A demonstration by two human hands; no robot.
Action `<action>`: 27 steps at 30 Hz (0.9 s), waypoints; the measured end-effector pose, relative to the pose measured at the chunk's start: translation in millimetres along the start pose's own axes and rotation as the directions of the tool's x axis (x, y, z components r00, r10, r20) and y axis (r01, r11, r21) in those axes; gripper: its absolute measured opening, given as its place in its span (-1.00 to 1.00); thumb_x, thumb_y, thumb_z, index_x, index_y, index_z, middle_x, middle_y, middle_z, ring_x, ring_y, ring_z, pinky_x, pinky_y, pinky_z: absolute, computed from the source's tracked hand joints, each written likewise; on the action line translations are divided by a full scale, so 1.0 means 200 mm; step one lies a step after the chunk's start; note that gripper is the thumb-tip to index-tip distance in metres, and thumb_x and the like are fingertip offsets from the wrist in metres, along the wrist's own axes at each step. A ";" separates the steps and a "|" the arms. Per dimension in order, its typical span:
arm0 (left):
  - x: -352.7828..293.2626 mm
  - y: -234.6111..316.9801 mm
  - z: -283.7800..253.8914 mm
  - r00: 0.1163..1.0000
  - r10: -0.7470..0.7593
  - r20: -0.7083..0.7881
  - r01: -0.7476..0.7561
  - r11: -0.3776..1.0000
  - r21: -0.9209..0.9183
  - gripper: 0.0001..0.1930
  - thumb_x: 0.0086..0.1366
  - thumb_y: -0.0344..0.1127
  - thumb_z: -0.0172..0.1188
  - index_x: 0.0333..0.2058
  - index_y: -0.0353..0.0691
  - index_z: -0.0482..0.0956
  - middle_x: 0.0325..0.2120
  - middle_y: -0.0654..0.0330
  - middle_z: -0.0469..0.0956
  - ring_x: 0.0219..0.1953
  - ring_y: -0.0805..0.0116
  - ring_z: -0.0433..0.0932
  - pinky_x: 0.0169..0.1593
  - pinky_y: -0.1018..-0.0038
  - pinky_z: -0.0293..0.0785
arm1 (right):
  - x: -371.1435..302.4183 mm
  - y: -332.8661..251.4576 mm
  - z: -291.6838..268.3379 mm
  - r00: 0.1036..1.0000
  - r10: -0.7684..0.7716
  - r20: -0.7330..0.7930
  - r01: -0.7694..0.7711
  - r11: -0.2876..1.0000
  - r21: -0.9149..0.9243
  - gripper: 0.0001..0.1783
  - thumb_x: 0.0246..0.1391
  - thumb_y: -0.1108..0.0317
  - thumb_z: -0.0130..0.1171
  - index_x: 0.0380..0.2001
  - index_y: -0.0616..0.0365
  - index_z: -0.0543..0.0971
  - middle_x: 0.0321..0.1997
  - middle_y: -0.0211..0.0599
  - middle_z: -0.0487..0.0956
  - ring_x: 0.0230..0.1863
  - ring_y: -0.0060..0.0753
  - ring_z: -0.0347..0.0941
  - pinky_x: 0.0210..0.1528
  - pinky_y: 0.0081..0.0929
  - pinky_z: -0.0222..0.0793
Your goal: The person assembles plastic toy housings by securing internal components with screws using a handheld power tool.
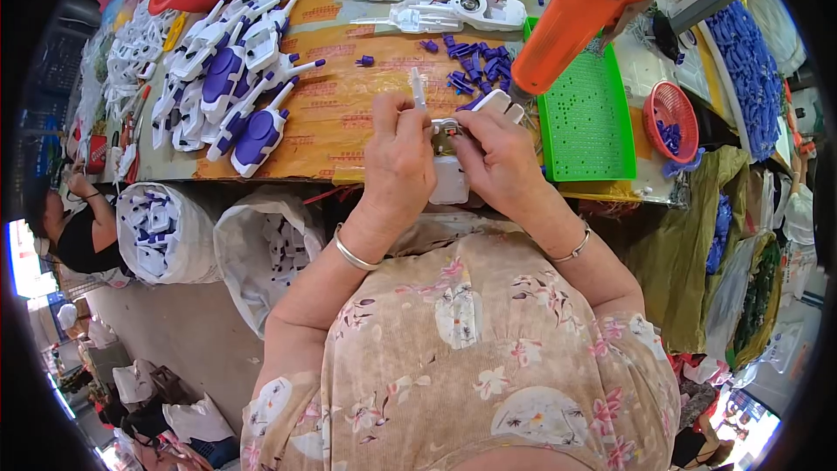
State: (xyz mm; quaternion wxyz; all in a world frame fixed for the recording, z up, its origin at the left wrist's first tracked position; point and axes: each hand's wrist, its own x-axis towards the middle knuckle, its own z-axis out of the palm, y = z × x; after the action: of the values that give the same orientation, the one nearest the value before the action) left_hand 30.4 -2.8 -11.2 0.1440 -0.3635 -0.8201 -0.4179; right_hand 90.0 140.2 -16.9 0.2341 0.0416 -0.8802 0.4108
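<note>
Between my two hands, near the table's front edge, is a white plastic casing (pixel 449 181) with a thin stem pointing away from me and small parts showing inside. My left hand (pixel 399 153) is closed on its left side, thumb and fingers pinching close to the stem. From the right, my right hand (pixel 503 150) grips the casing with fingertips at its inner parts. What those fingertips touch is too small to make out. Just beyond my right hand, a white and purple piece (pixel 493 103) lies partly hidden. Small purple plastic parts (pixel 479 65) are heaped behind it.
An orange electric screwdriver (pixel 580 22) hangs at the right, over a green tray (pixel 629 135) of small dark pieces. Farther right is a red basket (pixel 693 118). White-and-purple assembled units (pixel 235 78) pile up at left; open white casings (pixel 471 9) lie behind. Sacks (pixel 222 240) stand below left.
</note>
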 end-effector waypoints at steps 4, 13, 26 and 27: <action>-0.01 0.00 0.01 1.000 -0.002 0.000 0.002 0.999 0.038 -0.90 0.09 -0.64 0.04 -0.38 -0.41 0.38 -0.33 -0.04 0.29 -0.32 0.03 0.38 -0.30 0.30 0.35 | 0.00 0.00 0.01 0.999 -0.001 0.036 0.000 1.000 0.030 -0.77 -0.08 0.54 0.17 -0.27 0.25 0.50 -0.42 -0.06 0.49 -0.39 -0.03 0.44 -0.38 -0.27 0.34; -0.02 0.01 0.01 0.996 -0.064 0.055 0.062 0.997 0.042 -0.93 0.09 -0.64 0.03 -0.42 -0.43 0.35 -0.35 -0.07 0.28 -0.31 0.00 0.34 -0.27 0.26 0.32 | -0.02 0.03 0.00 0.998 -0.004 0.064 0.002 0.999 0.037 -0.76 -0.07 0.56 0.17 -0.25 0.27 0.51 -0.42 -0.10 0.52 -0.40 -0.09 0.47 -0.38 -0.36 0.37; -0.02 -0.07 -0.05 0.832 -0.431 0.349 0.550 0.564 -0.616 -0.79 0.17 -0.57 0.05 -0.18 -0.38 0.42 -0.35 0.21 0.50 -0.33 0.54 0.49 -0.25 0.62 0.45 | -0.02 0.07 -0.02 0.995 0.053 0.089 -0.062 0.993 0.101 -0.80 -0.06 0.54 0.16 -0.28 0.28 0.55 -0.42 -0.12 0.55 -0.44 -0.22 0.48 -0.38 -0.43 0.35; -0.02 -0.06 -0.04 0.834 -0.412 0.367 0.550 0.564 -0.616 -0.76 0.16 -0.58 0.05 -0.15 -0.39 0.42 -0.34 0.20 0.50 -0.32 0.55 0.48 -0.25 0.63 0.44 | -0.02 0.07 -0.01 0.994 0.053 0.091 -0.062 0.993 0.102 -0.80 -0.06 0.54 0.16 -0.28 0.28 0.55 -0.42 -0.12 0.55 -0.44 -0.22 0.48 -0.38 -0.43 0.35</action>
State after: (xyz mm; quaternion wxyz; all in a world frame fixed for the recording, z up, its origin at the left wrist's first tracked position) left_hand 23.6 -15.5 -15.0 -0.2000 -0.1881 -0.6755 -0.6844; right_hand 91.0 151.2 -27.8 0.1808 0.0465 -0.8677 0.4607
